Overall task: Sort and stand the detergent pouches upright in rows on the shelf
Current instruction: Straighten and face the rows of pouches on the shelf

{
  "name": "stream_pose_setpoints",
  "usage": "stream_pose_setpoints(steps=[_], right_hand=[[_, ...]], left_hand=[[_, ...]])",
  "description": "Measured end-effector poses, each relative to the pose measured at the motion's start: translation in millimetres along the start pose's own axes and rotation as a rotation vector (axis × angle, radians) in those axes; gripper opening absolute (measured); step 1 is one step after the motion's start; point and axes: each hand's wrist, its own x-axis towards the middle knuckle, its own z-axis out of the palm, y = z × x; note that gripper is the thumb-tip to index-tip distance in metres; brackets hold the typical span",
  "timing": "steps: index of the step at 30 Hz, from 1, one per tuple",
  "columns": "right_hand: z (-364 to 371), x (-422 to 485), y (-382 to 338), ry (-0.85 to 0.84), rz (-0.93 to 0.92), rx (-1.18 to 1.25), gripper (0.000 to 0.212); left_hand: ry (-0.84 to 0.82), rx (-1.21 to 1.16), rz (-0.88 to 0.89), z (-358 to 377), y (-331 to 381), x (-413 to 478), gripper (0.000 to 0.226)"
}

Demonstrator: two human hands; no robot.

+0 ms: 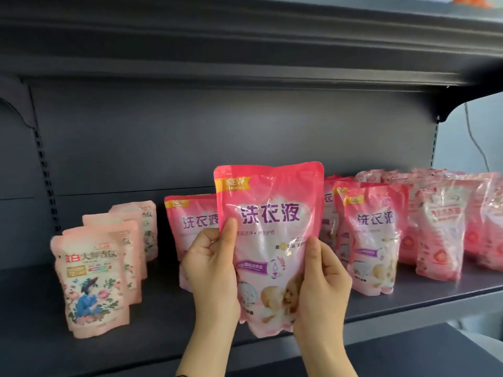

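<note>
A bright pink detergent pouch (pixel 272 227) with purple lettering is held upright in front of the shelf (pixel 163 308). My left hand (pixel 211 270) grips its left edge, thumb on the front. My right hand (pixel 321 289) grips its lower right edge, thumb on the front as well. Behind it stands a matching pouch (pixel 190 224), and another matching pouch (pixel 373 240) stands to the right. At the left, a row of pale pink floral pouches (pixel 92 284) stands upright, front to back. At the far right, rows of glossy pink pouches (pixel 441 229) stand upright.
The dark grey back panel (pixel 217 137) rises behind the pouches. An upper shelf (pixel 245 42) hangs overhead. The shelf's front lip (pixel 408 319) runs below my hands. A slotted upright (pixel 46 180) is at the left, and a cable (pixel 476 142) hangs at the far right.
</note>
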Motion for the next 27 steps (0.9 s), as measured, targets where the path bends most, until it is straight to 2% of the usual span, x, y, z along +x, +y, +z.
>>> stream_pose_setpoints(steps=[4, 6, 14, 17, 24, 27], right_hand=[[-47.9, 33.0, -5.7, -0.042, 0.000, -0.013, 0.036], [-74.2, 53.0, -5.3, -0.063, 0.014, -0.033, 0.037], [-169.6, 121.1, 7.7, 0.004, 0.048, -0.097, 0.037], [-184.5, 135.4, 18.9, 0.033, 0.048, -0.099, 0.033], [-188.6, 152.8, 40.7, 0.058, 0.052, -0.059, 0.030], [-185.5, 166.3, 50.4, 0.057, 0.062, -0.057, 0.030]], left_hand=[[0.061, -0.010, 0.008, 47.9, -22.5, -27.0, 0.029], [0.080, -0.020, -0.017, 73.5, -38.1, -40.0, 0.022], [0.146, 0.009, -0.087, 170.1, -111.7, -84.2, 0.025], [0.167, 0.020, -0.120, 189.4, -133.5, -88.3, 0.024], [0.268, 0.096, -0.008, 210.2, -154.5, -83.0, 0.026], [0.274, 0.097, -0.011, 214.3, -165.1, -74.3, 0.026]])
